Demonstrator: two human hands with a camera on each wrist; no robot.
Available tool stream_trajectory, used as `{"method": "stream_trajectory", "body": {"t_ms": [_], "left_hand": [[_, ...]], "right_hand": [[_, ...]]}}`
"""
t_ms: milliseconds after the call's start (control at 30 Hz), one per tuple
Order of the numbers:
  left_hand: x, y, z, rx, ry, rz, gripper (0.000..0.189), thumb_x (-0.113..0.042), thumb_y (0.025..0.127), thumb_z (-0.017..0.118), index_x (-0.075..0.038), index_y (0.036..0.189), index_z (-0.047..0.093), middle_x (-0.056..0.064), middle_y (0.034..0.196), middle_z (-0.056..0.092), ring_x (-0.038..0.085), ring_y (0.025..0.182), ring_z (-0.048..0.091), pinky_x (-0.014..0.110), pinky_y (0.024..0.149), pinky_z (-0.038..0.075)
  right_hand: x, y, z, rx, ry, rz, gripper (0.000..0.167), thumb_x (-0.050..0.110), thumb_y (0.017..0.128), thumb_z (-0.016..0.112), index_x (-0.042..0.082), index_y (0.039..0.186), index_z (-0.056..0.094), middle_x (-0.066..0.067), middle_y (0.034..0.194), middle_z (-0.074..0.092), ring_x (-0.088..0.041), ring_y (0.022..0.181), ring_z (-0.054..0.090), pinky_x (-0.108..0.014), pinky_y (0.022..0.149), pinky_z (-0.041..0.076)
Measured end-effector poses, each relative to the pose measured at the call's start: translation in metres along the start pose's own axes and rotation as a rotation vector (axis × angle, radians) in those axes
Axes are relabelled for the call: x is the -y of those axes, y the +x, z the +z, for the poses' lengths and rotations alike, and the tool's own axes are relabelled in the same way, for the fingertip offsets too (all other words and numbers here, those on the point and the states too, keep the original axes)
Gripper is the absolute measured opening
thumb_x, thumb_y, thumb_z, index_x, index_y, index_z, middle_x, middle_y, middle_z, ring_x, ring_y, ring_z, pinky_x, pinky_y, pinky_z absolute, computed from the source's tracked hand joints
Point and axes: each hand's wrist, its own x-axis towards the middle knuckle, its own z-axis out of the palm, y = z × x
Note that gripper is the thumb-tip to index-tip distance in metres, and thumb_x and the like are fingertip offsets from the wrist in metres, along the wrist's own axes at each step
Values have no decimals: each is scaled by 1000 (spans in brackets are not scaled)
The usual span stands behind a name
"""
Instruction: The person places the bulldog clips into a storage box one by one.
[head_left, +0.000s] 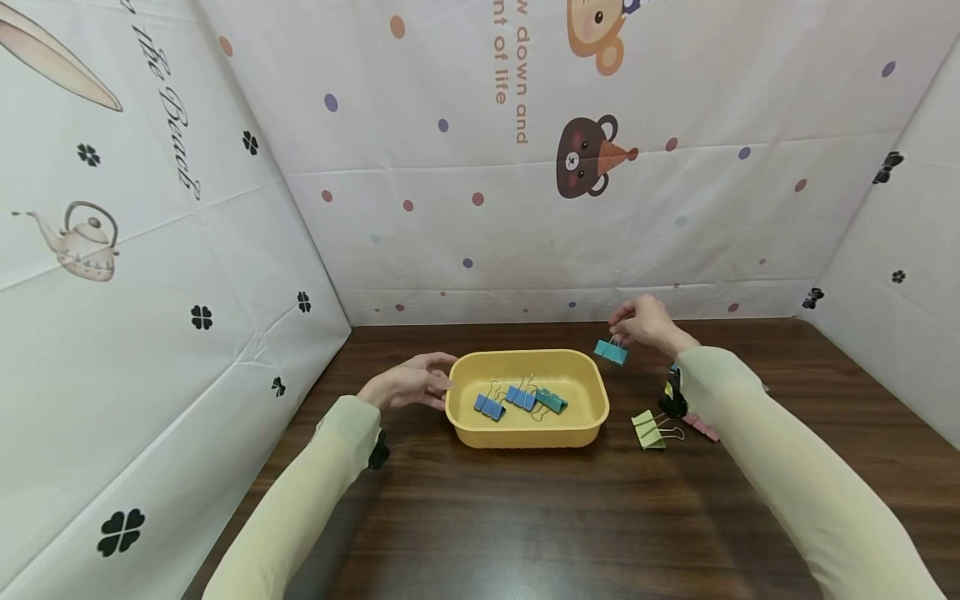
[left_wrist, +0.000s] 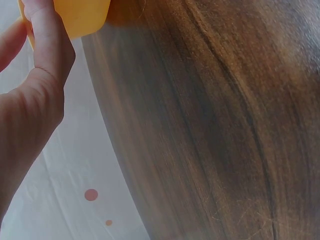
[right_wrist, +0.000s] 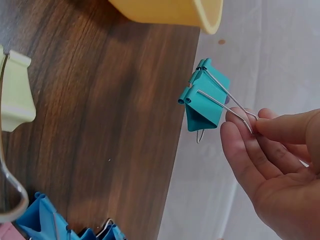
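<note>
In the head view my left hand [head_left: 411, 382] holds the left rim of a yellow plastic basin [head_left: 528, 438]. The left wrist view shows the thumb and fingers [left_wrist: 48, 37] at the basin's edge. Lying in the basin are two blue binder clips [head_left: 490, 407] and a green one [head_left: 551, 401]. Right of the basin, my right hand [head_left: 647, 323] pinches a teal binder clip [head_left: 611, 352] by its wire handles, above the table. In the right wrist view the teal clip [right_wrist: 207, 97] hangs from thumb and fingertips, its body pointing toward the basin's side.
A pale yellow binder clip [head_left: 648, 430] lies on the dark wood table [head_left: 525, 525], with a pink clip [head_left: 702, 427] partly under the right arm. Blue clips [right_wrist: 47, 217] show in the right wrist view. Patterned white sheets [head_left: 465, 242] rise behind and at the sides.
</note>
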Motion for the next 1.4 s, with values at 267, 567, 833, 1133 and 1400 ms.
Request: {"method": "stream_trajectory", "body": {"t_ms": [267,567,833,1133,1400], "left_hand": [[-1,0,0,1,-1,4,61,0,95,54,-10,149,27,18,106,61,21,81,67,37,76,60],[-2,-1,0,0,2,8,60,-1,95,54,-10,149,28,20,109,61,22,83,67,37,76,60],[-2,0,0,3,6,9,61,0,96,53,-10,150,27,23,113,60,22,83,67,36,77,60],[-1,0,0,0,2,9,60,-1,95,54,-11,149,29,20,110,61,21,82,67,37,77,60],[0,1,0,0,-1,0,61,0,95,54,-10,149,28,17,105,62,21,81,67,38,77,60]], "right_hand": [[12,2,2,4,-6,-32,18,-3,93,53,-15,103,63,-30,95,69,-21,68,69,-32,64,60],[24,5,8,16,-1,-63,19,-3,94,52,-15,105,63,-30,96,68,-24,72,69,-30,64,60],[35,3,14,40,-1,-86,19,-4,94,53,-13,105,65,-30,97,69,-26,74,69,-26,62,59],[44,4,25,73,38,-109,16,-4,93,56,-13,102,66,-29,94,70,-26,72,70,-28,62,59],[47,0,34,122,45,-129,14,-5,92,57,-13,99,66,-30,93,69,-30,74,70,-26,61,59]]}}
